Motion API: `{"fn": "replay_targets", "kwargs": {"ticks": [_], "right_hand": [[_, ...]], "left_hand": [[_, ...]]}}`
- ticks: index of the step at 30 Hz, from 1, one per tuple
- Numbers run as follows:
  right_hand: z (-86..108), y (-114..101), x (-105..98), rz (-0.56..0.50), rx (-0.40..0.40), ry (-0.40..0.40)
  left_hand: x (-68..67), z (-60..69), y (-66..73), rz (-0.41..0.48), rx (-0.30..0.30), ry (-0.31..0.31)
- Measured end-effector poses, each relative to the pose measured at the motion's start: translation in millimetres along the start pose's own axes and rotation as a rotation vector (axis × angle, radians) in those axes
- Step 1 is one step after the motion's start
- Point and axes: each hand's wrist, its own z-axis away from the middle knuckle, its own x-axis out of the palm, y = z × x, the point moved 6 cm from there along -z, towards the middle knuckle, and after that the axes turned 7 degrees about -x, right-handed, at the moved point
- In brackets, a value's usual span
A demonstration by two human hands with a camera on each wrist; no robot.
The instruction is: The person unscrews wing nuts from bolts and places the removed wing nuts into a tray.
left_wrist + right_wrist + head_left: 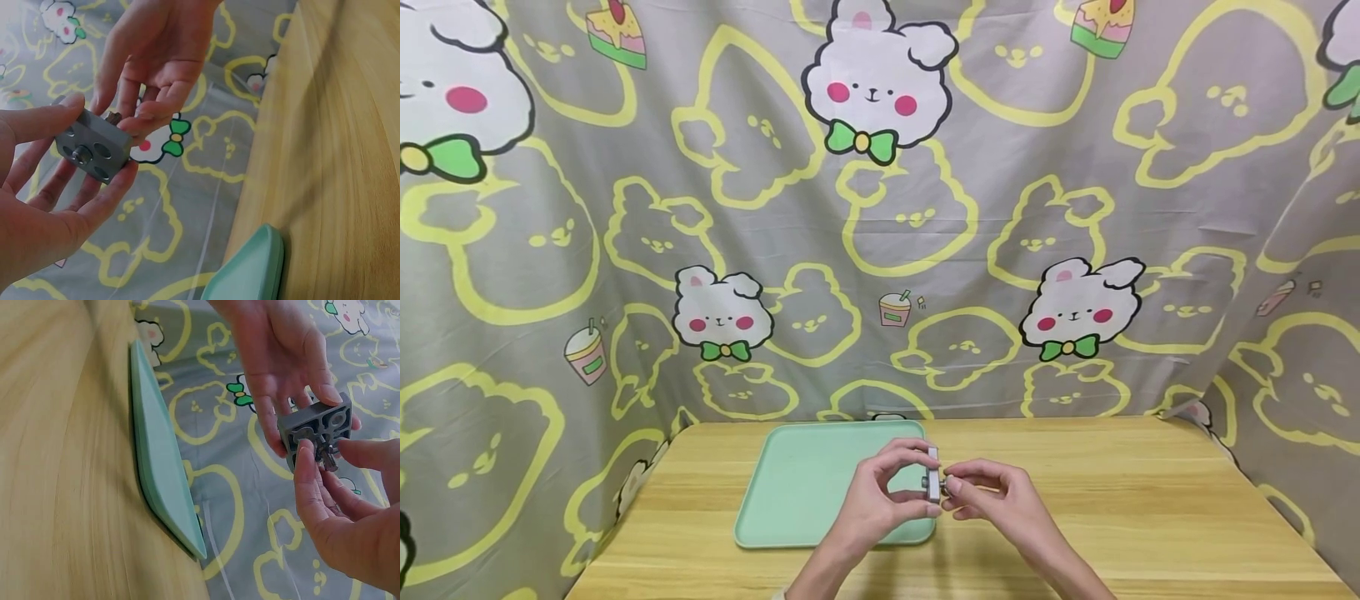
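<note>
A small grey square plate [94, 132] with several round holes is held upright between the thumb and fingers of my left hand [876, 492]. Its smooth face shows in the left wrist view, with a metal stud end [81, 154] at the centre. Ribs and hollows cover the other face, seen in the right wrist view, where a threaded metal bolt [329, 460] sticks out. My right hand [1003, 500] pinches this bolt close to the plate, thumb against fingertips. Fingers partly hide where the bolt meets the plate. Both hands are raised above the table.
A mint green tray [797, 483] lies on the wooden table [1120, 500], left of and partly behind my left hand. A grey cloth [925, 350] with cartoon rabbits hangs behind the table and along both sides.
</note>
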Motion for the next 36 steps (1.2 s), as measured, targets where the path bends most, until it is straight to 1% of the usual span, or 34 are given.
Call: {"fn": "replay_targets", "kwargs": {"ticks": [7,14,23,25,28,32,36], "right_hand": [[-0.2,0.0,0.3,-0.010,-0.029,-0.014],[-0.9,0.1,0.2,0.006,-0.036,0.005],[-0.4,-1.3,-0.7,0.036,-0.065,0.005],[-0.6,-1.5,-0.7,0.045,-0.069,0.008],[-0.5,-2.8,-0.2,0.060,-0.077,0.009],[0.2,-5.4,0.8,0.077,-0.111,0.004],[0.6,-8.8,2.2,0.152,-0.210,0.013]], "left_hand": [[0.4,-1.2,-2.2,-0.009,-0.007,0.001],[1.2,-1.3,-3.5,-0.014,-0.012,-0.002],[1.4,-1.1,-4.6,0.017,-0.024,-0.018],[0.7,-0.7,-4.8,0.009,-0.024,-0.017],[-0.5,-0.4,-4.4,-0.028,-0.020,-0.004],[-0.7,-0.4,-3.9,-0.041,-0.016,0.003],[0.2,-0.5,-4.6,-0.003,-0.032,-0.009]]}}
